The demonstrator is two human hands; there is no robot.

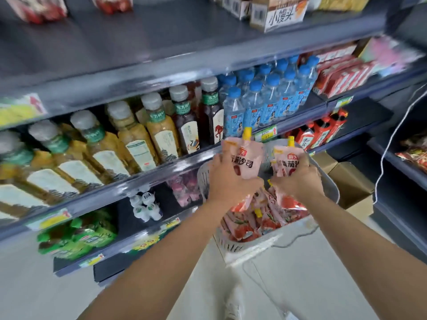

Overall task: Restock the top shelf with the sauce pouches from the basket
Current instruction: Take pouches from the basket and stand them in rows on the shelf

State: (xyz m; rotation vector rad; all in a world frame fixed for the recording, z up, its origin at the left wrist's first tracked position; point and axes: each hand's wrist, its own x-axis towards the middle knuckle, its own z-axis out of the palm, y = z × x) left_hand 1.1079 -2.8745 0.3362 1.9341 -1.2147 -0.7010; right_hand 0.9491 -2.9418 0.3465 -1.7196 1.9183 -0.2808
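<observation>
While the left hand point(227, 181) grips one sauce pouch point(245, 159) upright, fingers wrapped around its lower half, the right hand point(298, 179) clutches a second pouch point(286, 161) just beside it. Both are held above the white basket point(251, 241), which has more pouches point(258, 218) piled inside. Behind stand drink bottles point(138, 139) on a lower shelf; the top shelf point(161, 38) is mostly bare.

A box point(280, 13) on the upper shelf reads "小馒头"; a sauce pouch point(245, 158) reads "沙司".
</observation>
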